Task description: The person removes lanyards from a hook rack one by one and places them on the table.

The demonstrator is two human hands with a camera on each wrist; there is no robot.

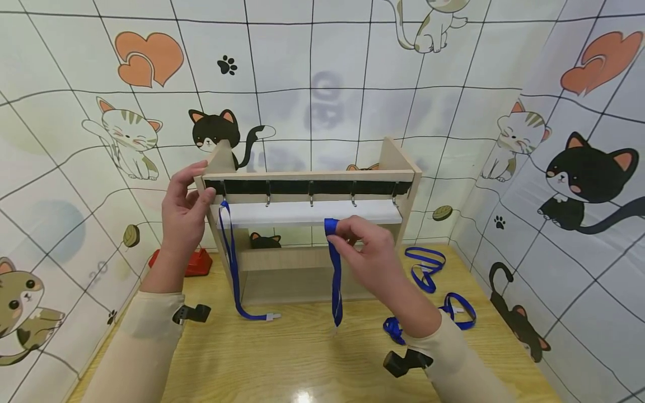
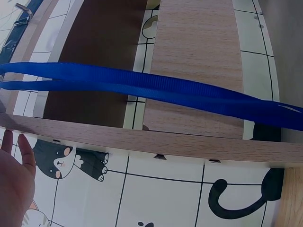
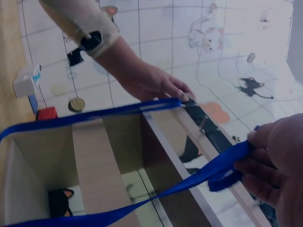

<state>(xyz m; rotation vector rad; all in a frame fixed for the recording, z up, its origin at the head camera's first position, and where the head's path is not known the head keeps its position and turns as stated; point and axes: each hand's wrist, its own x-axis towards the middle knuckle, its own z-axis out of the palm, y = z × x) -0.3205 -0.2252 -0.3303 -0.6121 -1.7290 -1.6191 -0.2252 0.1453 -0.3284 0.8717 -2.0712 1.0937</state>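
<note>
You're gripping the wooden rack (image 1: 287, 258) at its upper left corner with your left hand (image 1: 185, 210), thumb lying on the front and fingers going round the outer side. Your right hand (image 1: 370, 252) is pinching a blue strap (image 1: 335, 274) near its top, thumb and fingers closing narrow on it; the strap is hanging down in front of the rack, right of its middle. In the head view its top is showing below the row of metal hooks (image 1: 311, 193), between third and fourth from left. Five hooks are lining the black strip (image 1: 289, 187). A second blue strap (image 1: 232, 252) is hanging from the leftmost hook, its pale clip (image 1: 272, 317) resting on the table (image 1: 282, 364). More blue straps (image 1: 394, 330) are lying on the table to the right, partly hidden by your right arm. A red object (image 1: 199, 264) is sitting behind your left forearm. Cat-print sheeting (image 1: 312, 56) is covering the walls.
</note>
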